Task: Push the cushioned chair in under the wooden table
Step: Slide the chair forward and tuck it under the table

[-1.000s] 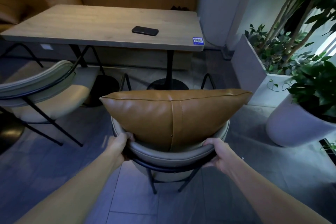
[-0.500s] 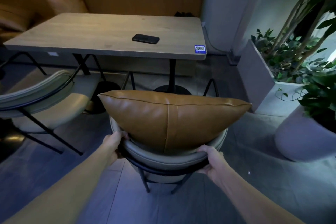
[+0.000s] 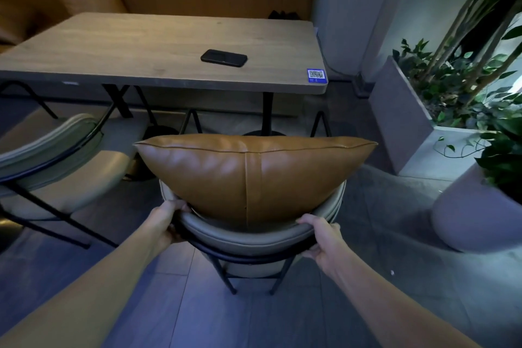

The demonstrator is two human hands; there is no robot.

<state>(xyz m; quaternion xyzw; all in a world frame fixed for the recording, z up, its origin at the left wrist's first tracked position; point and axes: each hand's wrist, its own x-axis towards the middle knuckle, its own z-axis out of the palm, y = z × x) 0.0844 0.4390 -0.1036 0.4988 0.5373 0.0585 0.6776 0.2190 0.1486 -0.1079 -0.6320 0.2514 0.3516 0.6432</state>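
The cushioned chair (image 3: 254,237) is held by its curved back, one hand on each side. The left hand (image 3: 166,220) is wrapped around the left end of the backrest. The right hand (image 3: 322,240) is wrapped around the right end, with the fingers curled under the dark frame. A big brown cushion (image 3: 254,175) is leaned against the backrest. The chair is placed on the floor just in front of the wooden table (image 3: 158,48), and its front legs are seen near the table's edge. A black phone (image 3: 224,57) is laid flat on the table. A second pale chair (image 3: 53,167) is seen on the left, and green plants (image 3: 463,85) on the right.
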